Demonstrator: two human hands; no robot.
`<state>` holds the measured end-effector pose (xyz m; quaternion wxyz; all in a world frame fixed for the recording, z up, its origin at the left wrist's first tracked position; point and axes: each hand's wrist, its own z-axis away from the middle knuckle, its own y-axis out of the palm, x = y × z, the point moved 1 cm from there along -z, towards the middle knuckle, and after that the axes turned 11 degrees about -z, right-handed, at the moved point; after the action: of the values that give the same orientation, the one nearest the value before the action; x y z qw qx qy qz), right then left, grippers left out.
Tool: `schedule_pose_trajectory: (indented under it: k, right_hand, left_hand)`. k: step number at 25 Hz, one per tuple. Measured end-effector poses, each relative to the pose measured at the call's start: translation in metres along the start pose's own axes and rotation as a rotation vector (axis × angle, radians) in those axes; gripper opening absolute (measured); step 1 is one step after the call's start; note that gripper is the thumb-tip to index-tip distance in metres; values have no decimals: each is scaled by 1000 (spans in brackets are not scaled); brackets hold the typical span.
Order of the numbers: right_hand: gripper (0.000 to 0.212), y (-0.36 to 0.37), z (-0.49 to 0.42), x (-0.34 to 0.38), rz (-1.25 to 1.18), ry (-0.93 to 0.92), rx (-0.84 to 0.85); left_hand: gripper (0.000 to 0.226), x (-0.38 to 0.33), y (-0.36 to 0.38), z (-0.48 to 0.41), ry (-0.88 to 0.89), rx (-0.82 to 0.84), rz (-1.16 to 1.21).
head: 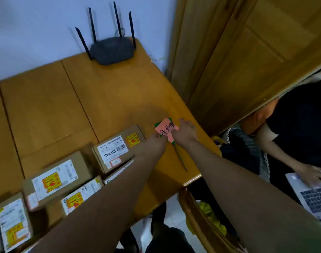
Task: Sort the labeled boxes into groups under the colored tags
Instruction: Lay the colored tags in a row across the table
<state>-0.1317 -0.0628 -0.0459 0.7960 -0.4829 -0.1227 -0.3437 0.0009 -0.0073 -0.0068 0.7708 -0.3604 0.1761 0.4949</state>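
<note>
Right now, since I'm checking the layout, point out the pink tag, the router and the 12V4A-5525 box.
pink tag (166, 129): head view, its written face.
router (111, 51): head view, top of its body.
12V4A-5525 box (115, 149): head view, its white label.

You see 5 labeled boxes (117, 148) (55, 179) (81, 196) (11, 223) (119, 172), 1 half hidden by arm. Tags: 1 pink tag (166, 129), 1 green tag (157, 124). Also 1 router (111, 50) w/ 4 antennas (92, 24), 1 laptop (313, 196).

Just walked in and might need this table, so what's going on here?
A person's left hand and right hand hold a pink handwritten tag near the right edge of the table, a green tag partly under it. The labeled boxes lie bunched at the near left, not yet grouped under tags. Someone else works at a laptop nearby.
</note>
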Motion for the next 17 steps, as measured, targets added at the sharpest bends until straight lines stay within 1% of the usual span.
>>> schedule_pose_trajectory:
  k: [1, 3, 4, 6, 7, 8, 10, 13, 17]
  right_hand:
    - [70, 3, -13, -4, 1, 26, -3]
    - [71, 11, -33, -15, 1, 77, -8]
    - [68, 15, -39, -20, -7, 82, -3]
    - [58, 26, -43, -31, -37, 55, -37]
    - [52, 30, -43, -35, -70, 40, -74]
    - [47, 32, -41, -36, -104, 35, -113]
    - [40, 39, -39, -37, -195, 77, -177]
    - [41, 42, -38, -36, -299, 172, -195]
    - [51, 35, -42, -38, -432, 259, -149]
  left_hand:
    - [5, -4, 11, -9, -53, 6, 91]
    - [20, -5, 30, -28, -180, 5, 234]
    - [22, -5, 38, -36, -217, -20, 309]
    - [20, -5, 50, -44, -263, -84, 458]
    - [18, -4, 53, -51, -278, -117, 531]
    - [23, -4, 54, -59, -311, -133, 578]
    - [37, -5, 54, -70, -393, -142, 620]
    - [36, -2, 52, -81, -420, -139, 591]
    - [34, 4, 54, -85, -404, -81, 532]
